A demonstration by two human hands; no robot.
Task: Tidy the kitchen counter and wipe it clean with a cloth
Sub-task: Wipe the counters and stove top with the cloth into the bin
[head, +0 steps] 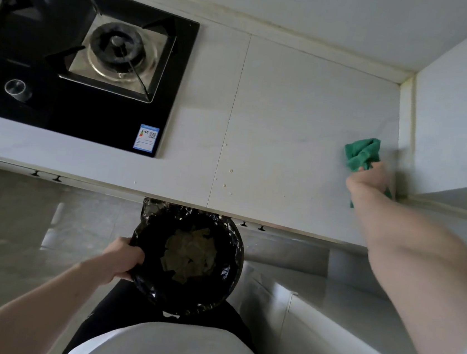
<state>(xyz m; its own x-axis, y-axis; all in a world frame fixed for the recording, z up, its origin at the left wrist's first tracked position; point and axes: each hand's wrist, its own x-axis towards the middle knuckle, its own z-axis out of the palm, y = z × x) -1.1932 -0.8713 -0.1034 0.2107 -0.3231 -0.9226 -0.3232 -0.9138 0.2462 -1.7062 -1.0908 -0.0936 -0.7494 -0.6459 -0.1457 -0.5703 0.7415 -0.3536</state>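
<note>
Head view: crumbs [227, 177] between hob [72, 71] and cloth [361, 153]

Domestic kitchen: pale counter [293, 102] adjoining built-in black gas hob [74, 54], lined waste bin [187, 262] below its edge.

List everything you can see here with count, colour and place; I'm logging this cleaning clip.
counter: one, white, across the middle.
crumbs: a few, pale, on the counter near its front edge.
stove: one, black, set into the counter at left.
sticker: one, blue and white, on the stove's front right corner.
bin: one, black liner, scraps inside, below the counter edge.
cloth: one, green, on the counter at far right.
hands: left grips the bin's rim; right grips the cloth.
</note>
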